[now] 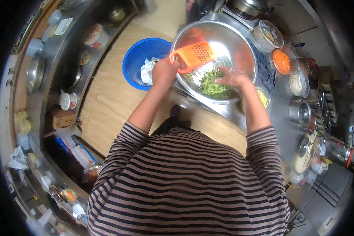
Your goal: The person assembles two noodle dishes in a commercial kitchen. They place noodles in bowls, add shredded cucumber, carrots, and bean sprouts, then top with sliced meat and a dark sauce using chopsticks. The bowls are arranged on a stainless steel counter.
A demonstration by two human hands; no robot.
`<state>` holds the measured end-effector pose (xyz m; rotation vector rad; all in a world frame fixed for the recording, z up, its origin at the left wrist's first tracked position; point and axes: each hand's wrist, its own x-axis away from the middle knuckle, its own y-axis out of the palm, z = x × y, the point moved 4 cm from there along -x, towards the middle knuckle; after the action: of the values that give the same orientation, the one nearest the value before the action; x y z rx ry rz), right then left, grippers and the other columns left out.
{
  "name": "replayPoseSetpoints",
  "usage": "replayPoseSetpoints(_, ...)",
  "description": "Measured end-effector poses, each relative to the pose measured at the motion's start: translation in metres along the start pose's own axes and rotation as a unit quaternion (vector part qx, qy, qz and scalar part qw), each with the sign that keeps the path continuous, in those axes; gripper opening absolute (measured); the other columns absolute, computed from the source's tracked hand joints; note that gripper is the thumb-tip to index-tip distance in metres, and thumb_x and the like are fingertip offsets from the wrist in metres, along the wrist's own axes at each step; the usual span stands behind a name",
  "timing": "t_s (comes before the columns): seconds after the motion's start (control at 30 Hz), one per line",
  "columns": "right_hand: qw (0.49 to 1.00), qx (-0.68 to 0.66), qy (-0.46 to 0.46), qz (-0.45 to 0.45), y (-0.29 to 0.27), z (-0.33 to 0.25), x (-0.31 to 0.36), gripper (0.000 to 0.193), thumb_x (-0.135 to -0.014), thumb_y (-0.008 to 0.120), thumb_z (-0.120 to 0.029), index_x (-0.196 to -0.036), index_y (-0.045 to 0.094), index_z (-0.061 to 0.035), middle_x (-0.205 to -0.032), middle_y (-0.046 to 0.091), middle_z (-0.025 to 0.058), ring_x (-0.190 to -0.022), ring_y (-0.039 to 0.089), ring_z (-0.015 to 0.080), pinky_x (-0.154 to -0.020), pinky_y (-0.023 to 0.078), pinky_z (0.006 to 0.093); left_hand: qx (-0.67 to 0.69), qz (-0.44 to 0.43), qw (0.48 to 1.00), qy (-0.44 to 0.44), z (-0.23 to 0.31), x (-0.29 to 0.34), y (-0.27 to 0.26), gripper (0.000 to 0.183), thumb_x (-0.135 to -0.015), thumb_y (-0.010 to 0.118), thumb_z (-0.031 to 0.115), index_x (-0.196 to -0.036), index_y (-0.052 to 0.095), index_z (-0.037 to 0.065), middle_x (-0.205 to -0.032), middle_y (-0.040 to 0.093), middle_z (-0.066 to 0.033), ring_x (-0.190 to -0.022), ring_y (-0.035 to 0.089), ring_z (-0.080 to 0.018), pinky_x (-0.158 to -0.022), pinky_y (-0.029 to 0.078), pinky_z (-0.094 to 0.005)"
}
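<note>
My left hand (165,71) is closed round the handle end of an orange grater (195,56), which lies tilted across the left side of a large steel bowl (249,51). Shredded green vegetable (214,84) is heaped in the bottom of that bowl. Over the right part of the heap is my right hand (231,76), fingers apart and reaching toward the shreds; wet bits cling to it. Whether its fingertips touch the heap I cannot tell. Nothing shows in its grasp.
A blue tub (130,59) with a crumpled white bag stands left of the bowl. On the counter at right are a container of orange shreds (281,61), a dark cloth (264,67), a bowl of yellow-green shreds (262,98) and a steel pot (296,111). Steel shelves run along the left.
</note>
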<state>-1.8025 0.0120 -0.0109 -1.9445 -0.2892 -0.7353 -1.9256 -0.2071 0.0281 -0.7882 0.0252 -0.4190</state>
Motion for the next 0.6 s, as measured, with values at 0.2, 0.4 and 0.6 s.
replayPoseSetpoints(0.2,0.996,0.071,0.047,0.004,0.039,-0.059,-0.011,0.06,-0.063,0.068,-0.031,-0.119,0.048,-0.0198,-0.119,0.037,0.0275,-0.107,0.046,0.0331,-0.09,0.04,0.0359,0.032,0.022,0.999,-0.001,-0.009,-0.003,0.007,0.028,-0.074,0.052,0.027,-0.074,0.06,0.0,-0.068,0.059,-0.0167,-0.063,0.058,-0.0286,-0.059,0.043,-0.0368)
replayPoseSetpoints(0.4,0.996,0.081,-0.021,0.03,0.037,-0.036,-0.029,0.043,-0.062,0.066,-0.018,-0.104,0.059,-0.0123,-0.107,0.052,0.0153,-0.097,0.053,0.0302,-0.083,0.043,0.0342,0.058,0.021,0.998,0.024,-0.007,-0.005,0.004,0.028,-0.073,0.054,0.026,-0.073,0.06,-0.001,-0.067,0.059,-0.0168,-0.062,0.058,-0.0279,-0.059,0.044,-0.0371)
replayPoseSetpoints(0.6,0.968,-0.183,-0.046,0.166,0.014,0.001,0.007,0.048,-0.063,0.067,-0.011,-0.109,0.054,-0.0092,-0.106,0.054,0.0117,-0.096,0.053,0.0218,-0.084,0.042,0.0301,0.096,-0.003,0.995,-0.036,-0.034,-0.015,-0.001,0.044,-0.07,0.067,0.042,-0.059,0.053,0.002,-0.059,0.057,-0.0091,-0.055,0.052,-0.0147,-0.054,0.042,-0.0289)
